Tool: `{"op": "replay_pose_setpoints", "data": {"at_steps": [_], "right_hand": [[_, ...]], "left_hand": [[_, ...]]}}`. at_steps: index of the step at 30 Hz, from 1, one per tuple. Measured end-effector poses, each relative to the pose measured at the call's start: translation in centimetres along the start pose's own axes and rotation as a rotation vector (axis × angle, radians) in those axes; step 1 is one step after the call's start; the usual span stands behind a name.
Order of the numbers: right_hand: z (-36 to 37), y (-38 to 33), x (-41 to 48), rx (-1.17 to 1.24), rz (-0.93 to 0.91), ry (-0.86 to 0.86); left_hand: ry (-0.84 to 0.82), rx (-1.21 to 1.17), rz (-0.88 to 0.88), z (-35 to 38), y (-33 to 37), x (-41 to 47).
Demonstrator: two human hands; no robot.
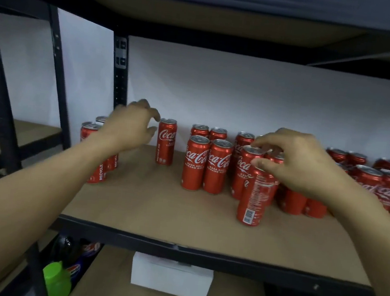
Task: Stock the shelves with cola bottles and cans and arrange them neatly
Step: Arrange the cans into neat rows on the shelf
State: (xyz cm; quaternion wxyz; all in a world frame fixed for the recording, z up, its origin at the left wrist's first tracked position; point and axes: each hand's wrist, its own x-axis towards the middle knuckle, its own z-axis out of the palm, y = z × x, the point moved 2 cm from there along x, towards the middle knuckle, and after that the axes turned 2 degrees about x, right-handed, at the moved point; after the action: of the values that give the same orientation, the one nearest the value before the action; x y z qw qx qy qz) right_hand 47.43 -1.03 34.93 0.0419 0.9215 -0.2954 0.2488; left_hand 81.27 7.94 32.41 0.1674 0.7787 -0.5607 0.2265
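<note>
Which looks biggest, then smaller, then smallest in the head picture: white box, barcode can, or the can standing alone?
1. white box
2. barcode can
3. lone can
The two cans are likely the same; the lone one just stands farther back.
</note>
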Motion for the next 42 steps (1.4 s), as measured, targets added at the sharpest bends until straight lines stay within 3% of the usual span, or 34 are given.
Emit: {"op": "replay_pose_setpoints", "data": {"at_steps": [2, 5, 8, 10, 14, 17, 23, 29, 33, 38, 42], "right_hand": [[-0.2, 1.1, 0.1, -0.114, 0.090, -0.174], [1.1, 1.8, 0.1, -0.039, 0.132, -0.330], [2.5, 2.2, 0.3, 0.078, 0.160, -0.302], [2.8, 2.2, 0.5, 0.114, 0.158, -0.264], [2.1, 0.4, 0.9, 0.149, 0.067, -0.296], [0.8, -1.5, 2.1, 0.309, 0.075, -0.293], [-1.2, -5.6, 8.5, 0.513, 0.021, -0.224], [0.9, -8.4, 15.4, 0.579, -0.004, -0.281], [3.3, -8.8, 19.1, 0.614, 0.010, -0.327], [6.8, -8.2, 21.6, 0.560, 0.005, -0.433], [8.8, -7.6, 22.4, 0.451, -0.038, -0.489]], "left_hand": [[-0.122, -0.129, -0.028, 2.1, 2.2, -1.0], [-0.365, -0.245, -0.113, 6.3, 4.0, -3.0], [-0.585, -0.229, -0.192, 9.7, 4.2, -5.4], [-0.638, -0.154, -0.168, 11.1, 4.0, -6.8], [-0.540, -0.154, -0.103, 11.1, 3.4, -8.7], [-0.570, -0.154, -0.085, 10.9, 2.3, -9.1], [-0.516, -0.122, -0.107, 10.4, 0.3, -10.3], [-0.435, -0.201, -0.159, 10.2, 0.4, -10.8], [-0.290, -0.527, -0.301, 8.0, -0.3, -10.0], [0.090, -0.581, -0.300, -0.5, -1.7, -5.8], [0.041, -0.426, -0.201, -4.0, -2.8, 1.5]]}}
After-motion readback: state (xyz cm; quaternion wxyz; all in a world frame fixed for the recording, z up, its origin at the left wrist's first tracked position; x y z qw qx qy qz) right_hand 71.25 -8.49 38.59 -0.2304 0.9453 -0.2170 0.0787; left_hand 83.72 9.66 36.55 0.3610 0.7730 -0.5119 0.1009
